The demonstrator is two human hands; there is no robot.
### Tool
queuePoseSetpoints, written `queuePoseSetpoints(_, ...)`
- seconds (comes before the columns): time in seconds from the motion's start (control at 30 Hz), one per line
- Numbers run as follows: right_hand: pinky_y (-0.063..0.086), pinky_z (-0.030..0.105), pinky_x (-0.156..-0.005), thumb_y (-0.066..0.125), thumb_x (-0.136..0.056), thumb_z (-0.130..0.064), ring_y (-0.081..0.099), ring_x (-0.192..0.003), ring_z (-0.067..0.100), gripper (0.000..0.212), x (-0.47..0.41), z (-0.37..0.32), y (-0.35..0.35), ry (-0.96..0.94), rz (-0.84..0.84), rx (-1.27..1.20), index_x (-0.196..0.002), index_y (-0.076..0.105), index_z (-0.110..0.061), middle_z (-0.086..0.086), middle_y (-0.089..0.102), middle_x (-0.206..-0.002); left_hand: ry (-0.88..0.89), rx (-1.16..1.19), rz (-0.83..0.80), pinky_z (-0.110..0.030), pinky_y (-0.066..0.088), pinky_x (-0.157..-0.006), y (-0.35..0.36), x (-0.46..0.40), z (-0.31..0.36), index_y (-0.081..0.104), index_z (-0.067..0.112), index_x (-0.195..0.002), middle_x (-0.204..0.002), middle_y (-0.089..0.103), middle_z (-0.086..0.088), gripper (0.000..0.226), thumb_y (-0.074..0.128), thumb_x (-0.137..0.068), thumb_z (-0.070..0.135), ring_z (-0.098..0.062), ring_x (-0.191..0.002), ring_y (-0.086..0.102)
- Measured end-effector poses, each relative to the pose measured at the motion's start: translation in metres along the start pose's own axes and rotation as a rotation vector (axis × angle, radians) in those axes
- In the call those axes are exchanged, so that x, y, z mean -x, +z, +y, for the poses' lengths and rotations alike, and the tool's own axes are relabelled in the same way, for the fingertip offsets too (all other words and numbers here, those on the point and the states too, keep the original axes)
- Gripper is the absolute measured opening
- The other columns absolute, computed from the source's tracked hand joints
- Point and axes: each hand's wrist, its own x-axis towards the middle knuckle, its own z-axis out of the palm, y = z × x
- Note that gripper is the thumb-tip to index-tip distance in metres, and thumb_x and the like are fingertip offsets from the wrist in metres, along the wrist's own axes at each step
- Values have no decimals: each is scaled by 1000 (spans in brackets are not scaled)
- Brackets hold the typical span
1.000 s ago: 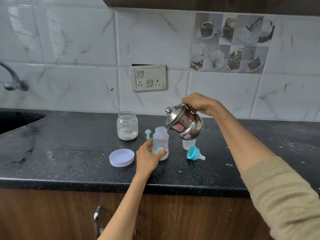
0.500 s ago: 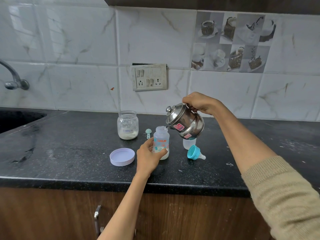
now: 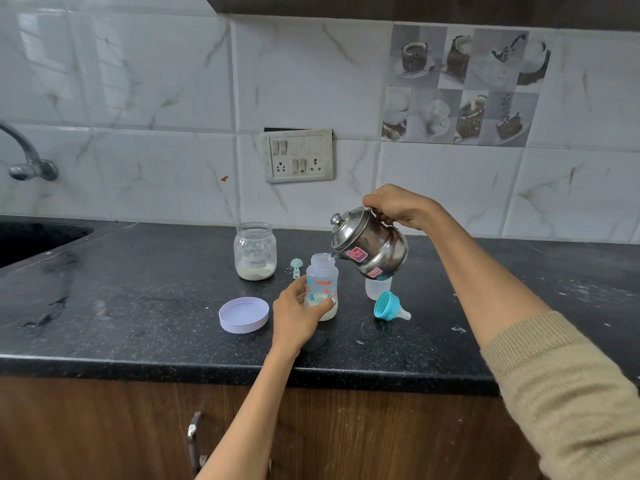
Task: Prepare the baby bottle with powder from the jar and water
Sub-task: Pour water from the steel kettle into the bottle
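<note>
An open clear baby bottle [image 3: 322, 278] with pale powder or liquid at its bottom stands on the black counter [image 3: 138, 306]. My left hand [image 3: 296, 311] grips its lower half. My right hand [image 3: 398, 206] holds the handle of a small steel kettle [image 3: 370, 247], tilted so that its spout rests at the bottle's mouth. The open glass powder jar [image 3: 255, 251] stands behind to the left, its lilac lid [image 3: 243, 314] lying in front. A small teal scoop [image 3: 296, 266] lies between jar and bottle.
The teal nipple ring [image 3: 389, 305] lies on its side right of the bottle, a clear cap [image 3: 375, 287] behind it under the kettle. A sink [image 3: 34, 237] and tap [image 3: 27, 161] are at far left. A switch panel [image 3: 298, 155] is on the tiled wall.
The kettle's spout has dipped slightly lower to the bottle's mouth. Both hands keep their holds; the bottle has not moved.
</note>
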Motion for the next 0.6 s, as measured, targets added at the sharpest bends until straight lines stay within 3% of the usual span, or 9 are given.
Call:
queuePoseSetpoints(0.33, 19, 29, -53, 42, -88, -10, 21, -53, 15, 35, 0, -3, 6, -8, 1, 30, -57, 27, -17, 2, 22, -59, -8, -5, -6, -34, 48, -97, 0, -1, -1, 52, 16, -132, -126, 62, -5, 66, 79, -71, 17, -16, -112, 60)
queuePoseSetpoints(0.6, 18, 29, -52, 41, -87, -8, 20, -52, 14, 36, -1, 1, 7, -7, 21, -2, -56, 27, -18, 2, 21, -58, -9, 6, -4, -31, 48, -95, 0, -2, -3, 52, 16, -132, -126, 62, -5, 67, 79, -71, 16, -15, -110, 60)
